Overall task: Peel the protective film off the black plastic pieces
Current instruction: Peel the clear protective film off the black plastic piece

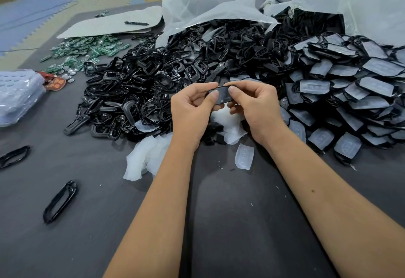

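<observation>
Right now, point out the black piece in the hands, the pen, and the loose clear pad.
black piece (221,96), head view, glossy middle face
pen (136,23), head view, mid barrel
loose clear pad (244,156), head view, centre

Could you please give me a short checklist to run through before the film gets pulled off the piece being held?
1. Piece held firmly: ok. The left hand and right hand both pinch the black plastic piece.
2. Film edge lifted: cannot tell; the thumbs cover both ends.
3. Film present on this piece: cannot tell; its face looks glossy.
4. Place for waste: ok. Peeled film lies heaped on the grey table below the hands.
5. Next pieces within reach: ok, I judge; the covered pile sits just right of the hands.
</observation>
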Demonstrator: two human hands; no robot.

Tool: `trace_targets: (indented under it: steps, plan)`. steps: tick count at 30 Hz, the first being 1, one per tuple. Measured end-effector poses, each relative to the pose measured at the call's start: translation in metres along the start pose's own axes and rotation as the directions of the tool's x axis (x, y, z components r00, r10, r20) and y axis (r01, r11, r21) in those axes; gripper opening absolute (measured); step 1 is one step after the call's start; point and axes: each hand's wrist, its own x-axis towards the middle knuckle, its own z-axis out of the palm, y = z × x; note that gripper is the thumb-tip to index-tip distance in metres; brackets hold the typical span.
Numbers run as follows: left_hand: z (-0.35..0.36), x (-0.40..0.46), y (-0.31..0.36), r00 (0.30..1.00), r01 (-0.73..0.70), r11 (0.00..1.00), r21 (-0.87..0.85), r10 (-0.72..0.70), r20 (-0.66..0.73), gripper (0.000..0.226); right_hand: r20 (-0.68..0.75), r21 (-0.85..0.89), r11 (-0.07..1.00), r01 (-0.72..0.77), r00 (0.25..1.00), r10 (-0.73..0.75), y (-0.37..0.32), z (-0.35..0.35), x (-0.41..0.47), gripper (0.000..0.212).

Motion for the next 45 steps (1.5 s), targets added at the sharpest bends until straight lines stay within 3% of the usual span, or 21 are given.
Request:
trace_targets:
  steps: [10,16,21,25,28,32,34,36,39,42,45]
  plan:
    - [-0.001,-0.001,0.003,1.0,0.017,1.0,0.003,-0.017,0.006,0.025,0.028,-0.02,0.999,0.025,0.999,-0.024,0.0,-0.001,-0.002,0.009]
    - [-0.001,-0.001,0.004,1.0,0.011,0.999,0.045,-0.012,0.023,0.028,0.013,-0.09,0.996,-0.002,1.0,0.003,-0.002,0.002,0.0,0.026]
    - [-0.002,-0.002,0.004,0.999,0.026,0.999,0.037,-0.027,0.027,0.025,-0.037,-0.168,0.986,0.002,0.999,-0.008,-0.001,0.005,0.001,0.024]
    - [-0.004,-0.001,0.004,0.997,0.069,0.998,-0.007,-0.069,-0.023,0.023,-0.037,-0.386,0.904,0.187,0.975,-0.217,-0.001,0.005,-0.005,0.007]
    - [-0.005,0.0,0.005,0.993,0.106,0.992,-0.065,-0.109,-0.052,0.023,0.056,-0.484,0.787,0.384,0.91,-0.41,-0.003,0.004,-0.007,0.014]
    - [-0.009,0.004,0.009,0.965,0.198,0.938,-0.283,-0.238,-0.111,0.022,0.292,-0.449,0.745,0.494,0.869,-0.4,-0.004,0.005,-0.007,0.025]
    - [-0.012,0.006,0.01,0.957,0.232,0.907,-0.351,-0.277,-0.085,0.018,0.338,-0.48,0.698,0.531,0.846,-0.412,-0.002,0.005,-0.007,0.032]
    - [-0.012,0.006,0.01,0.965,0.23,0.898,-0.374,-0.261,-0.032,0.018,0.322,-0.504,0.655,0.563,0.826,-0.462,-0.002,0.005,-0.006,0.026]
    - [-0.009,0.005,0.01,0.973,0.212,0.894,-0.395,-0.23,0.003,0.033,0.213,-0.452,0.737,0.503,0.863,-0.459,-0.002,0.003,-0.006,0.012]
    - [-0.007,0.002,0.008,0.984,0.173,0.936,-0.307,-0.177,0.015,0.009,0.118,-0.299,0.894,0.333,0.943,-0.312,-0.003,0.001,-0.005,0.003]
    - [-0.007,0.001,0.008,0.984,0.168,0.947,-0.276,-0.18,-0.019,0.012,0.163,-0.149,0.966,0.212,0.969,-0.188,-0.006,-0.001,-0.003,0.011]
